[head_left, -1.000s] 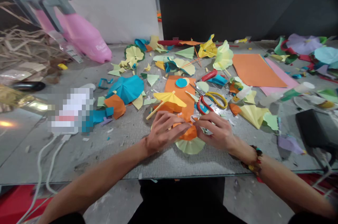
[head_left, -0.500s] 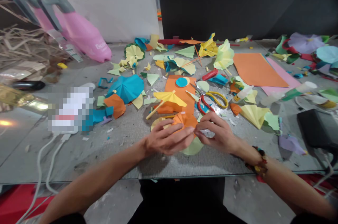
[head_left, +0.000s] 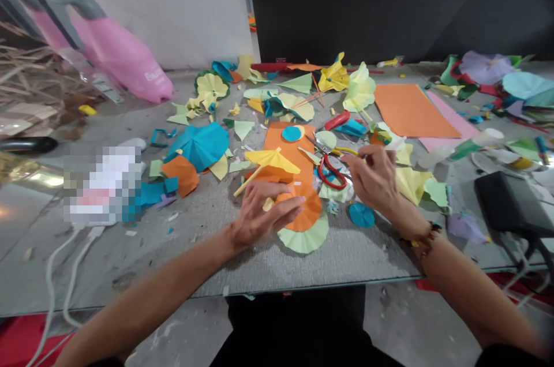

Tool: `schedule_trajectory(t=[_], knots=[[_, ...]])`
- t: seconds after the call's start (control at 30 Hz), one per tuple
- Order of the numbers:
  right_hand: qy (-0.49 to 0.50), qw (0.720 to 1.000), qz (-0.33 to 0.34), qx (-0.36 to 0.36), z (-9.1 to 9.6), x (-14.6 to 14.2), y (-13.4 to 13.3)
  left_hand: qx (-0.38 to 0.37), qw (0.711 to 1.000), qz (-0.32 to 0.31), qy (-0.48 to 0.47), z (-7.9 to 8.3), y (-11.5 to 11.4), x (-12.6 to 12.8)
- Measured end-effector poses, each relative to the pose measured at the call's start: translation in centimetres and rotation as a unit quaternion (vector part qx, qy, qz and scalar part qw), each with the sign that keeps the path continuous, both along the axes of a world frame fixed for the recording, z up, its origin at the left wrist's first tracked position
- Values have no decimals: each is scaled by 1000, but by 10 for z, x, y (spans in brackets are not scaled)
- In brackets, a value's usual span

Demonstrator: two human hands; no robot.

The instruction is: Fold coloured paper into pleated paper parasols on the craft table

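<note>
Two hands going: left hand [head_left: 268,218] spread on an orange pleated paper fan [head_left: 306,211], right hand [head_left: 375,178] just right of it, pinching something too tiny to make out.

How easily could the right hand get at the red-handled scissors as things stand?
Quite easily, it seems: the right hand sits just beside the red-handled scissors, nothing between them, though its fingers pinch a pale scrap.

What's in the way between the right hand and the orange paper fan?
Only some pale green paper scraps lie between the right hand and the orange paper fan. The red-handled scissors sit off to one side.
</note>
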State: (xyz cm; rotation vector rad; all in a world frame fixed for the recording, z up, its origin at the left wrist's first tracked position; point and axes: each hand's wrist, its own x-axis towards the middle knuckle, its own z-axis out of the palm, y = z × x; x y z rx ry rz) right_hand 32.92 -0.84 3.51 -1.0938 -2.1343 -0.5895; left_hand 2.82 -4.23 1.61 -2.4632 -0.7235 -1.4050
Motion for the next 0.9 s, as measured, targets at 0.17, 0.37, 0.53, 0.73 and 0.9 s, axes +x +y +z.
schedule_trajectory(t=[0.17,0.37,0.53,0.73,0.9], knots=[[-128,988,34,-80,-16,-15,5,-43,998,33,-28,-4,5,1],[-91,979,82,-164,-29,-19,11,-39,999,25,-17,-6,4,1],[12,976,85,-201,-32,-14,15,18,998,-18,51,-5,-1,-1],[50,979,57,-191,-29,-13,14,54,995,-46,75,0,-7,-3],[209,944,180,-182,-11,-23,-5,35,995,-44,80,-8,-5,1]])
